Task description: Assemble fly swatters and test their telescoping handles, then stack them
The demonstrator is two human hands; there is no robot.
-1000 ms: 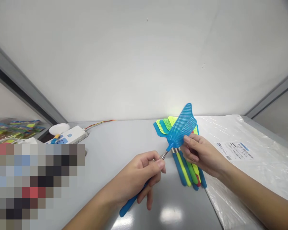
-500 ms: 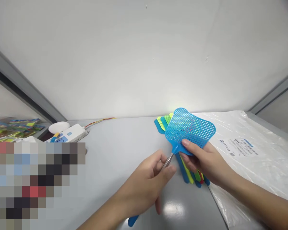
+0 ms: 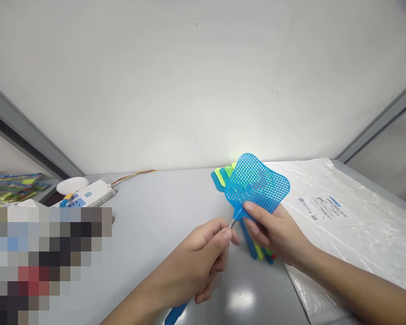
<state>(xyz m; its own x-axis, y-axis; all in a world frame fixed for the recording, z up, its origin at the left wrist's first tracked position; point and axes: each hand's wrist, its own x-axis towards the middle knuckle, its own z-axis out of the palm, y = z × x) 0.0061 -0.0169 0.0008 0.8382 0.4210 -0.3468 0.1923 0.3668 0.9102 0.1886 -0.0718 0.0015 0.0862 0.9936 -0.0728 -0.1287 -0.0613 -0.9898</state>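
Observation:
A blue fly swatter (image 3: 257,183) with a perforated square head is held between both hands, its head up and tilted to the right. My right hand (image 3: 277,230) pinches the lower right edge of the head, thumb on top. Around the metal shaft, just below the head, my left hand (image 3: 206,257) is closed; only a short silver piece of shaft shows above it. The blue handle end pokes out below my left wrist. Behind the held swatter lie several more fly swatters (image 3: 217,181) in blue, yellow and green, partly hidden by it and my right hand.
A white plastic bag (image 3: 362,243) with a printed label covers the table's right side. On the left are a white power strip (image 3: 96,194), a white rounded object (image 3: 72,185) and colourful packets (image 3: 16,187). The lower left is pixelated. A wall stands behind the table.
My left hand has moved up the shaft to near the head, so less metal shows. The whole view has shifted slightly, with hands and swatter appearing further left.

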